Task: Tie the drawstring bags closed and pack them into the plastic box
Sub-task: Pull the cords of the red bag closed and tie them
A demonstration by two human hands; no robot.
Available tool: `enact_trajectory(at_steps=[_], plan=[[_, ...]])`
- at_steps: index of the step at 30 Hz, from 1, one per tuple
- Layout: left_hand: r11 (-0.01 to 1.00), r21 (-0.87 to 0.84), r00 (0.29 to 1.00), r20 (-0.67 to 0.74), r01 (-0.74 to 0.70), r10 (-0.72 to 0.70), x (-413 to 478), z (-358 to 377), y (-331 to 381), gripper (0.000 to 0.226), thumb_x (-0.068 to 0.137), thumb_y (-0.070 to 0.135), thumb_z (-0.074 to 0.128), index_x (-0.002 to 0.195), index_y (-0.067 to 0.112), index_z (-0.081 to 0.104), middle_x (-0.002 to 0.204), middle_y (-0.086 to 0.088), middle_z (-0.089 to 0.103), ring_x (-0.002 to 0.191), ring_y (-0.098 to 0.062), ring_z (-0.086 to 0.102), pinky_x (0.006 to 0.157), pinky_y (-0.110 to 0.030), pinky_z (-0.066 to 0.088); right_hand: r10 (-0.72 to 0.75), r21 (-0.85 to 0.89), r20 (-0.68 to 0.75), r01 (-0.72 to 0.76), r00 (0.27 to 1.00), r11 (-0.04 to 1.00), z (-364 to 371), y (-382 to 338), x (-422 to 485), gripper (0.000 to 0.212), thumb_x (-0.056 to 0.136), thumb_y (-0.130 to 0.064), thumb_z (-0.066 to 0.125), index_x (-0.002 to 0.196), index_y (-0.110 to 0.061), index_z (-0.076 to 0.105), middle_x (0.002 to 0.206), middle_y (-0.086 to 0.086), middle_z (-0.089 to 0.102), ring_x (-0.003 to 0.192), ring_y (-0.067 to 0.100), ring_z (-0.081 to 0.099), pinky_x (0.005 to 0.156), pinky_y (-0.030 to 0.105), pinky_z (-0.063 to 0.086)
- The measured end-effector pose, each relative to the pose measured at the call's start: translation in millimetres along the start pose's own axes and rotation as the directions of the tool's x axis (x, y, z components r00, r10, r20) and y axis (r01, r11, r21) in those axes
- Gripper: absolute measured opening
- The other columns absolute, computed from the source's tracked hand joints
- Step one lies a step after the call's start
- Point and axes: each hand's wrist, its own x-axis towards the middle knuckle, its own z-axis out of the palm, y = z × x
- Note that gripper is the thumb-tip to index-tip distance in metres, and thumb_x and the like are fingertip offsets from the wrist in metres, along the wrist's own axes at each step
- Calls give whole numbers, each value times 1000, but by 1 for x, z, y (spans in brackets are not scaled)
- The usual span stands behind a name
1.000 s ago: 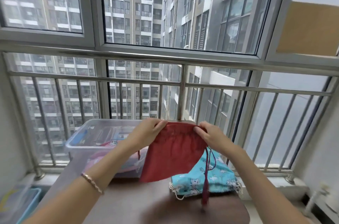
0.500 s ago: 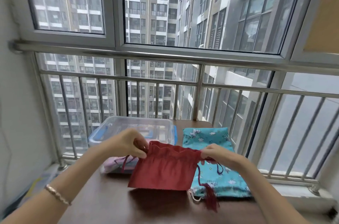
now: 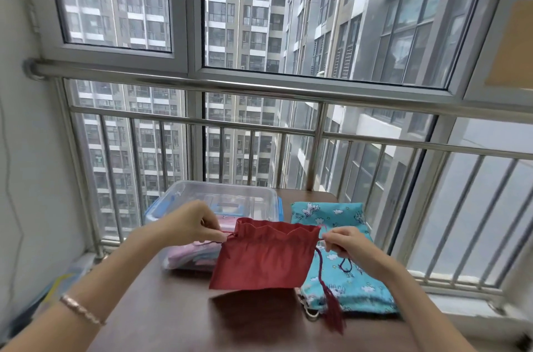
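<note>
A red drawstring bag (image 3: pixel 266 259) hangs in the air above the brown table (image 3: pixel 236 328), its mouth partly gathered. My left hand (image 3: pixel 191 226) pinches the red cord at the bag's left top corner. My right hand (image 3: pixel 344 243) pinches the cord at the right corner, and a red tassel (image 3: pixel 331 308) dangles below it. A turquoise bag (image 3: pixel 343 273) with white unicorn prints lies flat on the table to the right. The clear plastic box (image 3: pixel 219 201) with blue clips stands behind the red bag at the back left. A pink bag (image 3: pixel 193 256) lies in front of the box.
A steel railing (image 3: pixel 259 89) and window glass run close behind the table. A white wall (image 3: pixel 31 178) stands on the left. Blurred items lie on the floor at the lower left (image 3: pixel 57 285).
The red bag has dropped lower toward the table. My hands have moved apart and now pull the cords sideways, gathering the bag's mouth. The camera view has shifted, showing the turquoise bag fully.
</note>
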Motion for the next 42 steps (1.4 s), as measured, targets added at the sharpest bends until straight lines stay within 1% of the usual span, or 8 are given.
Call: enact_trajectory(at_steps=[5, 11, 20, 24, 28, 36, 38, 42], plan=[[999, -53, 1000, 0, -7, 7, -3, -3, -9, 36, 64, 66, 63, 56, 31, 70, 50, 6, 48, 50, -12, 37, 50, -27, 30, 19, 115, -30, -16, 999, 993, 3, 5, -2, 38, 92, -31, 62, 59, -13, 59, 62, 5, 41, 56, 13, 29, 53, 22, 27], [999, -30, 999, -33, 15, -16, -2, 2, -3, 54, 93, 36, 58, 44, 20, 44, 48, 10, 27, 48, -10, 21, 50, -25, 18, 24, 155, -40, -18, 999, 988, 10, 2, -1, 39, 94, -26, 58, 56, -18, 61, 70, 14, 43, 58, 12, 32, 56, 24, 26], [989, -127, 995, -46, 78, -84, -11, -3, -6, 13, 86, 25, 71, 79, 16, 76, 67, 1, 70, 60, -6, 58, 57, -18, 47, 12, 168, -12, -10, 1000, 986, 5, 10, -1, 35, 83, -39, 69, 63, -11, 64, 61, 8, 41, 55, 14, 29, 54, 25, 23], [947, -303, 989, -63, 111, -136, -10, 2, -8, 13, 90, 20, 66, 86, 10, 74, 84, -3, 75, 82, -11, 70, 81, -26, 56, 9, 162, 22, -13, 1000, 987, 5, 16, -2, 39, 75, -45, 74, 66, -8, 65, 58, 6, 40, 54, 13, 30, 53, 24, 24], [764, -635, 974, -84, 112, -212, -8, 12, -3, 30, 99, 23, 48, 76, 7, 59, 79, -8, 63, 76, -13, 64, 75, -25, 55, -2, 152, 42, -5, 999, 988, 10, 18, -2, 49, 66, -53, 78, 68, -6, 66, 57, 5, 40, 53, 12, 31, 51, 21, 25], [7, -998, 984, -60, -60, -169, -13, 17, 7, 31, 89, 32, 51, 67, 13, 61, 68, -3, 61, 65, -18, 64, 83, -38, 48, 74, 278, 22, -78, 997, 957, 15, 22, -4, 32, 93, -15, 58, 62, -12, 49, 66, 7, 56, 54, 12, 40, 52, 23, 30], [-54, -991, 981, -112, -121, -156, -14, 16, 6, 20, 86, 27, 53, 84, 11, 66, 63, 1, 52, 54, -13, 57, 69, -33, 55, 97, 293, -2, -92, 995, 952, 16, 24, -5, 33, 93, -10, 55, 61, -12, 48, 64, 6, 54, 53, 12, 39, 50, 22, 30], [79, -985, 957, -166, -151, -239, -11, 14, 0, 28, 88, 22, 53, 111, 10, 64, 55, 6, 31, 42, -8, 38, 49, -19, 44, 138, 354, -83, -100, 987, 930, 13, 29, -7, 35, 93, -6, 54, 58, -12, 52, 63, 7, 52, 51, 12, 38, 46, 20, 29]])
